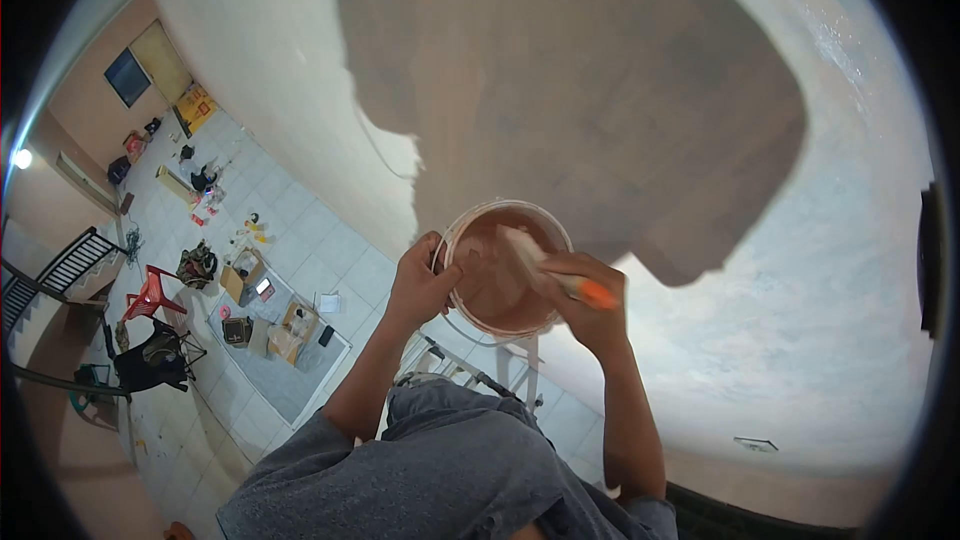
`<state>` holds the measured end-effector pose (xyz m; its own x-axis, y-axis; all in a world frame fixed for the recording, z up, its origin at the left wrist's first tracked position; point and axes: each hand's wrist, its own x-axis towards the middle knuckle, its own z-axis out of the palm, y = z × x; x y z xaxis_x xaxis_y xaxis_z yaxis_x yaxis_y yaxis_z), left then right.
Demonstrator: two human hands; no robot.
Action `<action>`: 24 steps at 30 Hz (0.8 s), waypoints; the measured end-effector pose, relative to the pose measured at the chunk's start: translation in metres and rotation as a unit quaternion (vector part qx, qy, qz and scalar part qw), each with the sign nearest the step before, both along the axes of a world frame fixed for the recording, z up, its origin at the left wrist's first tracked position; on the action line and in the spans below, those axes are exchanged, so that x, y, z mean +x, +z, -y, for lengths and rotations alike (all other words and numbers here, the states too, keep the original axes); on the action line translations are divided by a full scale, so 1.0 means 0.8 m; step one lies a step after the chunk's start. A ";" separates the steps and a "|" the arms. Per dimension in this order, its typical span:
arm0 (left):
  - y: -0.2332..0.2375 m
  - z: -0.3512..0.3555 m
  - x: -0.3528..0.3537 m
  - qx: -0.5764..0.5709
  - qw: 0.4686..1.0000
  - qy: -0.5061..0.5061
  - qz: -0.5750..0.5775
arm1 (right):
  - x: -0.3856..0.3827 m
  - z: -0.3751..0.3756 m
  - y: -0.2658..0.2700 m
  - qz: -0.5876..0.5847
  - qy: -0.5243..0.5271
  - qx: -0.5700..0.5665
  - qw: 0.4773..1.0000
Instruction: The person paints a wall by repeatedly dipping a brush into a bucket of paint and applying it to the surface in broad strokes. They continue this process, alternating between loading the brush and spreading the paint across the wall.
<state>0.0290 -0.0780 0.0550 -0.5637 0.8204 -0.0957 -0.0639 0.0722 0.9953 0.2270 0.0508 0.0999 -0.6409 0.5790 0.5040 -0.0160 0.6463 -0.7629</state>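
A round bucket [480,318] of brownish-pink paint is held up in front of my chest. My left hand [422,280] is closed on its left rim, thumb over the edge. In my right hand [590,302] is a brush [530,248] with an orange-tipped handle, its pale head inside the bucket over the paint. Beyond the bucket, the wall [270,40] carries a large brown painted patch [580,90] with uneven edges.
Below me stands a metal ladder [460,365]. On the tiled floor far down at the left are a red chair [153,295], a black folding chair [155,358], open cardboard boxes [290,333] and scattered items. A black railing [65,275] borders stairs.
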 end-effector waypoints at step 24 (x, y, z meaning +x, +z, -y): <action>0.007 0.005 0.000 0.004 0.997 -0.010 -0.077 | -0.083 -0.034 -0.020 0.282 0.185 0.069 0.939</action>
